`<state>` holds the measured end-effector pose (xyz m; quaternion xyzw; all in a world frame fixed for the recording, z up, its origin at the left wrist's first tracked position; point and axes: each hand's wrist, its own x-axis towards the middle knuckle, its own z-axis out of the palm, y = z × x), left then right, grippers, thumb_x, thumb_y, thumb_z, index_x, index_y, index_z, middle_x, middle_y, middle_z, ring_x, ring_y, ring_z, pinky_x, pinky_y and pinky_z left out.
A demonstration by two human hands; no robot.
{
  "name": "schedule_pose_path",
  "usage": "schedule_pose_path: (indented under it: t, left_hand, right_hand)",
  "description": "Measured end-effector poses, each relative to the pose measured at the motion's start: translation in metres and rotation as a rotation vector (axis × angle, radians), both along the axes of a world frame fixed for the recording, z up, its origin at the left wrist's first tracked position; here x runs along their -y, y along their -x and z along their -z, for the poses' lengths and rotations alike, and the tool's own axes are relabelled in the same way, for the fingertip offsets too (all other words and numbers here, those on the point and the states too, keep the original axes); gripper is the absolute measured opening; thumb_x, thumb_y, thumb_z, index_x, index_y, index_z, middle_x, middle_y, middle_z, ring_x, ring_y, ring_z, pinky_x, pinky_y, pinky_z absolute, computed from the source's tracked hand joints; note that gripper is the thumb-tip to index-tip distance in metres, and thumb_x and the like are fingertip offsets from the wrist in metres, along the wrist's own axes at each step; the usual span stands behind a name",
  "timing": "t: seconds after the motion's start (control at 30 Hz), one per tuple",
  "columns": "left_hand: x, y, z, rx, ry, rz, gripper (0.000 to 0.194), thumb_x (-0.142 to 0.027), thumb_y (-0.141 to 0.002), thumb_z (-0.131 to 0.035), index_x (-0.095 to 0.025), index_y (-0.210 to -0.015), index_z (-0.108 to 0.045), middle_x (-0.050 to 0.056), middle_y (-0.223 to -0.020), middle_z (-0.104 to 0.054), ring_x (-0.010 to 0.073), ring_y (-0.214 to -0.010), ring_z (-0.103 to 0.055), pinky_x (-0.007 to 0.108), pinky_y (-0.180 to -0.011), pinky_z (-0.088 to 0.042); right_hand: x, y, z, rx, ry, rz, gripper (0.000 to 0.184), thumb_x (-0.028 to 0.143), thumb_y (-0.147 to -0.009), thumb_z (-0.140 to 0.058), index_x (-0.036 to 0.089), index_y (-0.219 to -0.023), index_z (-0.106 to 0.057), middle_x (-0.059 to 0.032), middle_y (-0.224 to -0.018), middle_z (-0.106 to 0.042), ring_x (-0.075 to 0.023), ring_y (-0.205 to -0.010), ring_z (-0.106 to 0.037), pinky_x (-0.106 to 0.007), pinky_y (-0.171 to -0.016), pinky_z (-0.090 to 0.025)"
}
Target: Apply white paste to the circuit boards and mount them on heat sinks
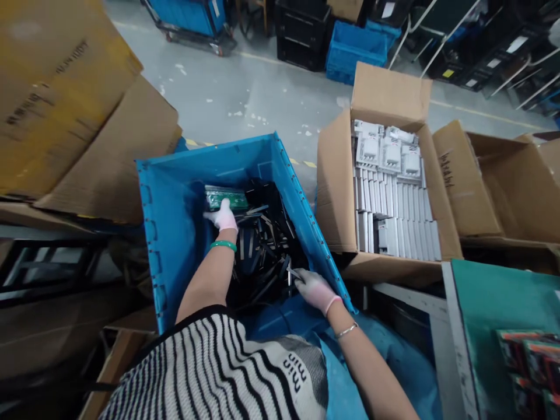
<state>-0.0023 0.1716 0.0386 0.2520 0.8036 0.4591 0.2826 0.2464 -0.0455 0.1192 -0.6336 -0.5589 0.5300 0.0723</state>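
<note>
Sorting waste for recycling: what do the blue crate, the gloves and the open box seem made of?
The blue crate looks like moulded plastic: smooth, faintly glossy walls, a formed rim with holes. The pale gloves look like thin nitrile or latex, clinging to the fingers. The open box looks like matte corrugated cardboard, with creased brown flaps.

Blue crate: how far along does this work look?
Possibly well along: the cardboard box beside it looks nearly full of white units. In hand: the left hand grips a green circuit board, and the right hand pinches a thin strip. Still left: a heap of black strips in the blue crate.
</note>
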Motion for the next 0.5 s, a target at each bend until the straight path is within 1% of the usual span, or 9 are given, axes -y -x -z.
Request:
schedule_pose_path:
  t: [0.07, 0.1, 0.13, 0.17, 0.23, 0.3, 0.33, 0.4, 0.5]
  left_hand:
    - [0.012, -0.004, -0.026, -0.088, -0.064, 0.051, 0.070, -0.038, -0.070, -0.077, -0.016, -0.128, -0.045, 0.014, -0.122, -0.062, 0.0303, -0.117, -0.060, 0.047, -0.106, -0.047]
    - [0.020, -0.007, -0.040, -0.148, -0.103, 0.147, 0.072, -0.035, -0.064, -0.080, -0.017, -0.125, -0.047, 0.012, -0.118, -0.064, 0.0298, -0.114, -0.062, 0.045, -0.105, -0.047]
    - [0.030, -0.011, -0.053, -0.222, -0.146, 0.307, 0.073, -0.033, -0.058, -0.082, -0.018, -0.122, -0.050, 0.011, -0.114, -0.066, 0.0303, -0.112, -0.064, 0.045, -0.104, -0.048]
    - [0.041, -0.015, -0.066, -0.292, -0.195, 0.517, 0.071, -0.034, -0.054, -0.084, -0.018, -0.116, -0.053, 0.011, -0.111, -0.067, 0.0317, -0.110, -0.064, 0.046, -0.104, -0.048]
    - [0.064, -0.024, -0.090, -0.353, -0.303, 1.001, 0.060, -0.038, -0.050, -0.084, -0.019, -0.102, -0.060, 0.012, -0.109, -0.067, 0.0340, -0.114, -0.063, 0.048, -0.107, -0.045]
    - [0.089, -0.034, -0.108, -0.240, -0.375, 1.368, 0.043, -0.038, -0.052, -0.083, -0.021, -0.087, -0.064, 0.012, -0.104, -0.069, 0.0336, -0.117, -0.061, 0.050, -0.113, -0.039]
    - [0.102, -0.039, -0.115, -0.141, -0.377, 1.476, 0.035, -0.036, -0.054, -0.082, -0.022, -0.082, -0.065, 0.013, -0.101, -0.069, 0.0330, -0.117, -0.061, 0.051, -0.115, -0.036]
    - [0.128, -0.049, -0.125, 0.054, -0.326, 1.540, 0.025, -0.030, -0.056, -0.082, -0.025, -0.075, -0.067, 0.012, -0.096, -0.071, 0.0324, -0.112, -0.064, 0.054, -0.116, -0.033]
    - [0.159, -0.059, -0.133, 0.127, -0.286, 1.478, 0.024, -0.027, -0.054, -0.083, -0.030, -0.072, -0.067, 0.009, -0.094, -0.073, 0.0330, -0.107, -0.066, 0.058, -0.115, -0.031]
  right_hand:
    - [-0.001, -0.001, -0.003, -0.092, -0.031, 0.061, 0.029, 0.025, -0.087, -0.050, 0.019, -0.109, -0.067, -0.0069, -0.103, -0.072, -0.0197, -0.095, -0.064, -0.029, -0.086, -0.047]
    - [-0.002, -0.002, -0.006, -0.139, -0.042, 0.094, 0.027, 0.029, -0.088, -0.050, 0.018, -0.106, -0.067, -0.0061, -0.098, -0.071, -0.0183, -0.089, -0.064, -0.028, -0.081, -0.048]
    - [-0.003, -0.004, -0.008, -0.181, -0.051, 0.128, 0.029, 0.036, -0.089, -0.049, 0.017, -0.103, -0.066, -0.0052, -0.092, -0.070, -0.0168, -0.082, -0.062, -0.027, -0.076, -0.048]
    - [-0.004, -0.006, -0.011, -0.212, -0.059, 0.157, 0.035, 0.044, -0.091, -0.045, 0.016, -0.102, -0.065, -0.0042, -0.086, -0.068, -0.0152, -0.075, -0.060, -0.026, -0.069, -0.048]
    - [-0.005, -0.009, -0.015, -0.306, -0.051, 0.252, 0.052, 0.058, -0.093, -0.035, 0.016, -0.105, -0.062, -0.0021, -0.077, -0.064, -0.0122, -0.060, -0.053, -0.024, -0.056, -0.044]
    - [-0.003, -0.012, -0.018, -0.480, 0.013, 0.434, 0.062, 0.068, -0.091, -0.027, 0.018, -0.112, -0.058, -0.0002, -0.074, -0.062, -0.0093, -0.049, -0.044, -0.022, -0.045, -0.037]
    - [-0.002, -0.013, -0.019, -0.574, 0.056, 0.528, 0.065, 0.071, -0.090, -0.026, 0.019, -0.114, -0.057, 0.0004, -0.074, -0.062, -0.0083, -0.046, -0.041, -0.021, -0.042, -0.033]
    - [0.002, -0.013, -0.021, -0.714, 0.133, 0.641, 0.064, 0.072, -0.089, -0.030, 0.020, -0.113, -0.058, 0.0006, -0.073, -0.063, -0.0075, -0.042, -0.040, -0.020, -0.039, -0.031]
    - [0.008, -0.013, -0.026, -0.789, 0.172, 0.604, 0.049, 0.061, -0.089, -0.049, 0.019, -0.111, -0.062, -0.0010, -0.073, -0.067, -0.0109, -0.049, -0.053, -0.023, -0.045, -0.043]
